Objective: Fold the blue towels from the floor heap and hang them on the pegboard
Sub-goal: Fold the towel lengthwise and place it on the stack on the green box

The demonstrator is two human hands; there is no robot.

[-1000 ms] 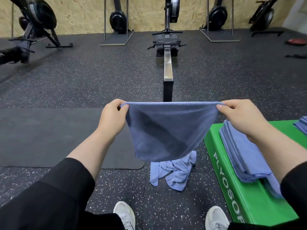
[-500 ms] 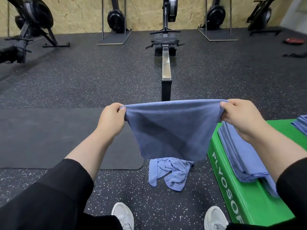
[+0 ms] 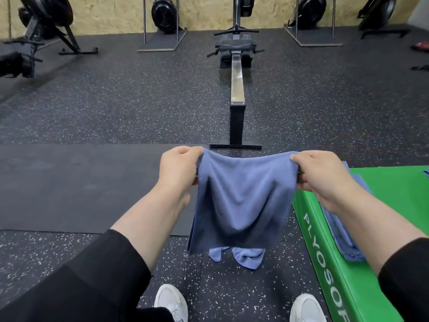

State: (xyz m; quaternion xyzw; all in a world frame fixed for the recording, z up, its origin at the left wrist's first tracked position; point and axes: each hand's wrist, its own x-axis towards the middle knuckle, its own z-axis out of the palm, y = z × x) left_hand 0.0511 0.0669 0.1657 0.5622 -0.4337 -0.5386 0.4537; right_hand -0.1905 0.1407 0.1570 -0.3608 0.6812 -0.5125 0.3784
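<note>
While the blue towel (image 3: 241, 201) hangs in the air in front of me, its top edge sags a little in the middle and the cloth falls in soft folds toward the floor. My left hand (image 3: 178, 168) pinches the upper left corner with curled fingers, and my right hand (image 3: 325, 175) pinches the upper right corner in the same way; the two hands are apart, with the towel stretched between them. Just under the hanging cloth, a small heap of blue towels (image 3: 243, 257) lies on the speckled floor (image 3: 116, 108). To my right stands a green box (image 3: 383, 194), and a stack of folded towels (image 3: 346, 240) rests on top of it, partly hidden by my right forearm. Farther away, a rowing machine (image 3: 237, 77) points toward me.
</note>
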